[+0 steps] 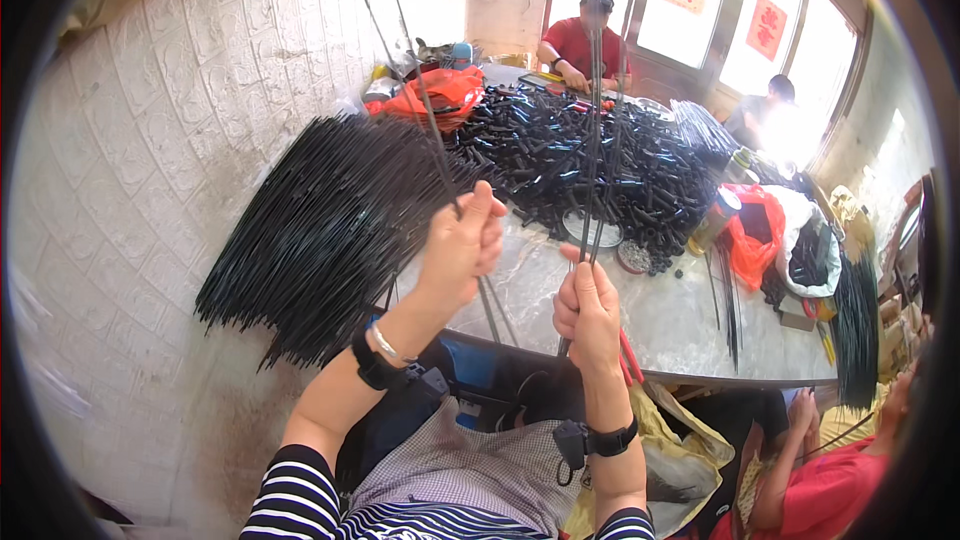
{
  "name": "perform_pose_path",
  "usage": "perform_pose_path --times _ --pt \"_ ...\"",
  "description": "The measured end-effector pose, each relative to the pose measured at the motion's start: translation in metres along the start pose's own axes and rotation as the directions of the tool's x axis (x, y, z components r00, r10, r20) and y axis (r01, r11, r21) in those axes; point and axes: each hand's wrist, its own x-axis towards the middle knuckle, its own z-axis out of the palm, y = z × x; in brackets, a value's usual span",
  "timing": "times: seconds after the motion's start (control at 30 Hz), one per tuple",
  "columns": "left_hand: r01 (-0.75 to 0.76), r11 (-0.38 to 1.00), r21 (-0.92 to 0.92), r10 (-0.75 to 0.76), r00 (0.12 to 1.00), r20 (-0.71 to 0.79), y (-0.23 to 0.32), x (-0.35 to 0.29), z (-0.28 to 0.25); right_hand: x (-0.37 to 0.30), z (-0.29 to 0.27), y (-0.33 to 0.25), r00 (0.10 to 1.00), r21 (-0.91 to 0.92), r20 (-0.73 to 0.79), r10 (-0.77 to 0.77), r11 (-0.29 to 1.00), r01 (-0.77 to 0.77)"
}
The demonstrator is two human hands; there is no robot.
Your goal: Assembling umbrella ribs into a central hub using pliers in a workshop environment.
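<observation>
My left hand [458, 252] is closed around a couple of thin black rods [428, 105] that slant up and to the left, their lower ends sticking out below the fist. Beside it, my right hand [590, 315] grips several more long black rods [594, 150], which stand nearly upright. Both hands are raised over the near edge of the grey marbled table [520, 275]. A large heap of similar black rods [320, 230] lies at the left. Beyond the hands spreads a pile of short black tubular pieces [560, 145].
A round white dish [592, 228] and a small tub of tiny parts [633, 258] sit beyond my right hand. Red bags [440, 95] [752, 240] flank the pile. One person [590, 45] works across the table, another [770, 115] farther right, and a third [830, 490] at near right.
</observation>
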Motion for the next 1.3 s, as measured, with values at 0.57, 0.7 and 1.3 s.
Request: perform_pose_path --times 0.57,0.7,1.3 --pt "0.056 0.986 -0.156 -0.038 0.993 0.112 -0.063 -0.009 0.034 -0.051 0.002 0.029 0.993 -0.605 0.082 -0.079 0.788 0.113" --pt "-0.013 1.0 -0.014 0.014 0.996 0.091 -0.058 -0.011 0.035 -0.059 0.002 0.015 0.984 -0.178 0.035 0.172 0.97 -0.163" --pt "-0.609 0.577 0.545 0.442 0.793 0.418 -0.029 -0.007 -0.011 -0.095 -0.008 0.016 0.855 0.064 0.379 0.354 0.912 -0.406"
